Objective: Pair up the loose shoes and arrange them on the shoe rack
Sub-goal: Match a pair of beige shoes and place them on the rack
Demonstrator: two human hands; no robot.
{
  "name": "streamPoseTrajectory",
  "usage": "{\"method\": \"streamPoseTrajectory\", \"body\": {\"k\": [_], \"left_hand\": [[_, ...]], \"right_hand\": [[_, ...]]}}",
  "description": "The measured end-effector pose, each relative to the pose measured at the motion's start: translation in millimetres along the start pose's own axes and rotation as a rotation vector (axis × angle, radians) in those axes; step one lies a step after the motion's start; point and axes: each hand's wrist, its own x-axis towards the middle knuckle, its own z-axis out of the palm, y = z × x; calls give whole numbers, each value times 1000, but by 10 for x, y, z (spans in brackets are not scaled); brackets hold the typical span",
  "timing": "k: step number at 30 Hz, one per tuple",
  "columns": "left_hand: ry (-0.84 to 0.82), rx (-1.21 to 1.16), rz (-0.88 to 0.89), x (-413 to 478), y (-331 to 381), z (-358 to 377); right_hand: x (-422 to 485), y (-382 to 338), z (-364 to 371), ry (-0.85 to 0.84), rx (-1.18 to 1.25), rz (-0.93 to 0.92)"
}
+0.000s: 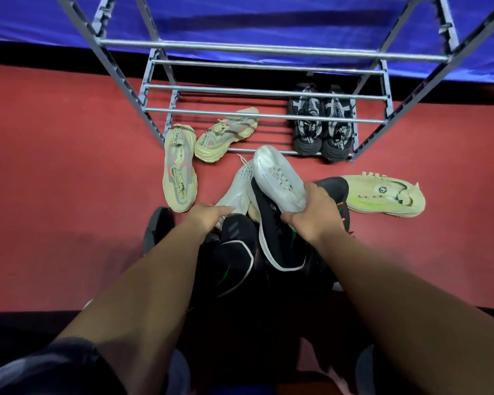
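Note:
My right hand (314,215) grips the heel of a white sneaker (277,175), held toe-up above the shoe pile. My left hand (208,213) closes on the heel of a second white sneaker (238,185) that lies in the pile. Under them lie several black shoes, one with a white sole edge (277,240). The grey metal shoe rack (268,91) stands ahead. A black-and-white pair (322,124) sits on its bottom shelf at the right. One beige sneaker (226,135) rests half on that shelf, its mate (179,169) on the floor.
A cream shoe with a neon-green stripe (382,196) lies on its side on the red carpet (69,166) at the right. A blue cloth (240,21) hangs behind the rack. The rack's upper bars cross the view above the bottom shelf.

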Motion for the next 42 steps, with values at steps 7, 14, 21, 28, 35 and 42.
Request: {"method": "streamPoseTrajectory", "body": {"k": [7,14,21,28,35,42], "left_hand": [[146,16,191,22,158,116],[260,-177,264,-29,385,35],[324,-477,150,-183,309,-304],[60,-518,-70,-211,48,-513],[-66,-333,-159,-218,-69,-364],[-41,-174,-136,-177,-74,-351]], "right_hand": [[50,-8,-23,58,194,-73],[114,-102,2,21,292,-117],[164,-176,63,79,462,62],[181,-272,59,89,546,203],[82,-446,108,100,460,157],[14,-532,216,81,382,107]]}}
